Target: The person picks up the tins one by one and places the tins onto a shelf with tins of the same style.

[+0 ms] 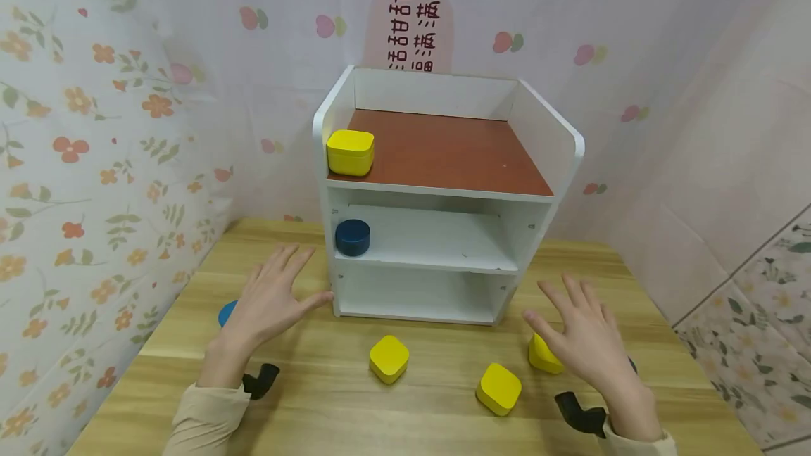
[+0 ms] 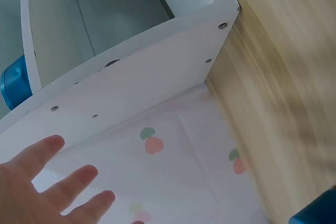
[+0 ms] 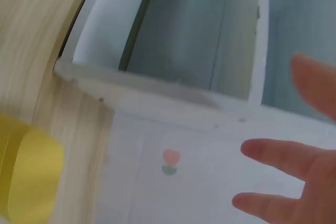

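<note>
My left hand [image 1: 272,301] hovers with spread fingers left of a white shelf unit [image 1: 418,193], its thumb near the unit's lower front corner. A blue round tin [image 1: 228,312] is partly hidden behind that hand. Over the table's right side, my right hand [image 1: 586,333] is spread as well and holds nothing. It partly covers a yellow tin [image 1: 543,356], and a sliver of a dark blue thing [image 1: 632,364] shows past it. A yellow square tin [image 1: 350,153] sits at the left of the top shelf. Below it, a dark blue round tin [image 1: 353,237] stands on the middle shelf.
Two more yellow square tins, a left one [image 1: 389,359] and a right one [image 1: 499,389], lie on the wooden table [image 1: 329,407] before the unit. Patterned cloth [image 1: 253,90] hangs behind and at the left. Black straps [image 1: 261,380] show at both wrists.
</note>
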Tool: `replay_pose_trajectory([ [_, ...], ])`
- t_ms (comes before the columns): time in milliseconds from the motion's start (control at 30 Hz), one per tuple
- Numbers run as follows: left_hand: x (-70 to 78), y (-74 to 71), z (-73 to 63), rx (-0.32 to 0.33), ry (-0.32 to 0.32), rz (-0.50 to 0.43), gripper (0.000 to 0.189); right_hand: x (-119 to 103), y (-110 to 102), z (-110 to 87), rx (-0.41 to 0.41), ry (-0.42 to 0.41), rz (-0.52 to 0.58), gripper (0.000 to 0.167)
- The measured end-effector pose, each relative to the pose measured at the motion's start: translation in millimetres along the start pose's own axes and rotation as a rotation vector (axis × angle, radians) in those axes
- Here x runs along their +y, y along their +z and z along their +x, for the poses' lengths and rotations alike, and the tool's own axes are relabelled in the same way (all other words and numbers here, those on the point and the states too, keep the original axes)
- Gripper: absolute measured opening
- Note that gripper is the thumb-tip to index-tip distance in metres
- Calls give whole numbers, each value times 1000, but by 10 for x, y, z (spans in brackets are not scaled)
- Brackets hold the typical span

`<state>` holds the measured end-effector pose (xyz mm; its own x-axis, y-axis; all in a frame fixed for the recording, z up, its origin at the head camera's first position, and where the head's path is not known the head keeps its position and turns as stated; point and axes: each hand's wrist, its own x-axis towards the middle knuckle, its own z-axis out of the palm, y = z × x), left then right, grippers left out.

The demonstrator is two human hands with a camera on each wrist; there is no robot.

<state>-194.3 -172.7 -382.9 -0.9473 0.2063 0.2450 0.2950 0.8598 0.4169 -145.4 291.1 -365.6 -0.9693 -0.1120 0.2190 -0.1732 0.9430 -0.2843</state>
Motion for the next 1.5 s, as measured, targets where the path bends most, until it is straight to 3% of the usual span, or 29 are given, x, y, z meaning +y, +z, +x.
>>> replay_pose_trajectory([
  [300, 15, 88, 58, 55, 1, -142, 80, -228, 77, -30, 141, -111, 48, 54],
  [733, -3, 329, 133, 194, 26, -324, 59, -510, 380, 7, 303, -301, 296, 47],
  [1100, 87, 524, 180, 216, -71, -535, 49, -913, 770, -15, 320, -299, 458, 48],
  [1500, 96, 739, 203, 269, -191, -740, 33, -1087, 1111, -31, 262, -237, 605, 36],
])
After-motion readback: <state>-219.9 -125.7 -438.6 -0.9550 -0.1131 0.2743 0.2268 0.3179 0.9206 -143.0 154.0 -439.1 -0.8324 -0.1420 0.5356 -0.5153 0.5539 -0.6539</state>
